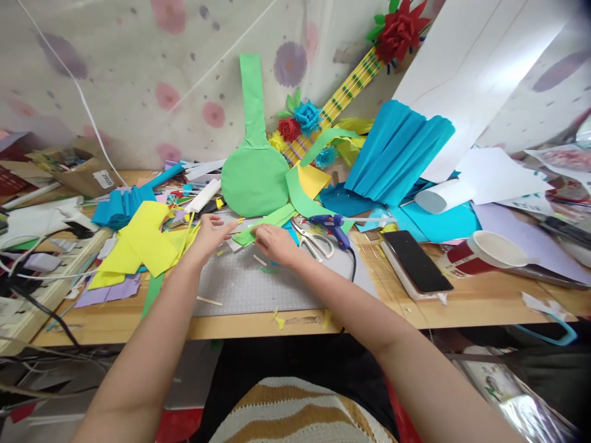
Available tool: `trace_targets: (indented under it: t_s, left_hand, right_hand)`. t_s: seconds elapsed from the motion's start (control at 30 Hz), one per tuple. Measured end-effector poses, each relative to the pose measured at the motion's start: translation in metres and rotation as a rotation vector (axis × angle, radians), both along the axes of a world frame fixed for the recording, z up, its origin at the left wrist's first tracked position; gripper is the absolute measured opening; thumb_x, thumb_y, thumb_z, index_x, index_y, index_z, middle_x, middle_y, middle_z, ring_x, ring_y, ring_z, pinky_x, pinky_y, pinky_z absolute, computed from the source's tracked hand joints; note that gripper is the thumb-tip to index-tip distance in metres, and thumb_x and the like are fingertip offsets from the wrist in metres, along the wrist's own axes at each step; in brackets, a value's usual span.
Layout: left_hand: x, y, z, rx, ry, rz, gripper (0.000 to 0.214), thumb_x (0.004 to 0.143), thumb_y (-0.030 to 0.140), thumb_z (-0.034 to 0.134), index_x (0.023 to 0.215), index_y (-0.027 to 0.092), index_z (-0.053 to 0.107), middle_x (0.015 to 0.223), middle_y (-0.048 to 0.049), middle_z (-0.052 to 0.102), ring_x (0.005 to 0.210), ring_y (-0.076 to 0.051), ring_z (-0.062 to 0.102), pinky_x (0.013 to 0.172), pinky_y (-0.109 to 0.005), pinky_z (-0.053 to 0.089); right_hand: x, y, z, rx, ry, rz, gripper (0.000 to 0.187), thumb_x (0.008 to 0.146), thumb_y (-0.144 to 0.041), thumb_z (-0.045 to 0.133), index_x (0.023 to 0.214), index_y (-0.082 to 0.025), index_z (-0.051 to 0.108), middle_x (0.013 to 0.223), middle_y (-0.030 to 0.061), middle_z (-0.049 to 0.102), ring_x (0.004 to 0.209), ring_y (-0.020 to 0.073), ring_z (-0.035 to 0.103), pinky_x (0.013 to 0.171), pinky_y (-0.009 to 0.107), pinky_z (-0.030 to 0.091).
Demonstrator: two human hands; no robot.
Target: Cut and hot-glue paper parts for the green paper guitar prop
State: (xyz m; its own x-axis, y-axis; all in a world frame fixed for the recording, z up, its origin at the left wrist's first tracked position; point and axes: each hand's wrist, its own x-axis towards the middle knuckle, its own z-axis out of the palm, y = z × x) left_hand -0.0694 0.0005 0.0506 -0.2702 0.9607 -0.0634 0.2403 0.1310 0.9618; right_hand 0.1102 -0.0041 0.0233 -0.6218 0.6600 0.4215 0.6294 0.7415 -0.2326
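Observation:
Both my hands reach forward over a grey cutting mat (pixel 258 286) on a wooden desk (pixel 462 301). My left hand (pixel 210 237) rests palm down with fingers stretched toward a small green paper strip (pixel 270 221). My right hand (pixel 274 242) is curled with its fingertips pinched on the near end of that green strip. Just behind stands a large green paper cut-out (pixel 255 172), round with a long neck.
Scissors (pixel 314 240) and a blue glue gun (pixel 333 226) lie right of my hands. A phone (pixel 417 261) and a red cup (pixel 480 252) sit farther right. Yellow paper (pixel 145 243), blue pleated paper (pixel 397 154) and a paper guitar with flowers (pixel 344 92) crowd the back.

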Motion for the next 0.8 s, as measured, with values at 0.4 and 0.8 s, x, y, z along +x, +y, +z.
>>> trace_targets:
  t_s: [0.4,0.8]
  left_hand:
    - [-0.028,-0.003,0.002,-0.053,-0.025,-0.322,0.059,0.048,0.037,0.075,0.098,0.018,0.050,0.072,0.0005,0.061,0.059,-0.013,0.056,0.056,-0.026,0.041]
    - [-0.031,-0.002,0.001,0.058,0.149,-0.190,0.036,0.064,0.048,0.061,0.082,0.018,0.056,0.058,0.0030,0.049,0.048,-0.010,0.043,0.045,-0.022,0.032]
  right_hand:
    - [0.015,0.013,0.001,-0.044,0.113,-0.002,0.052,0.082,-0.044,0.048,0.125,-0.015,0.042,0.135,0.0114,0.041,0.128,0.0227,0.030,0.106,0.042,0.022]
    - [-0.015,0.014,0.027,-0.367,-0.042,-0.131,0.027,0.085,-0.038,0.044,0.096,-0.018,0.059,0.086,0.0032,0.065,0.075,0.0148,0.054,0.062,0.023,0.032]
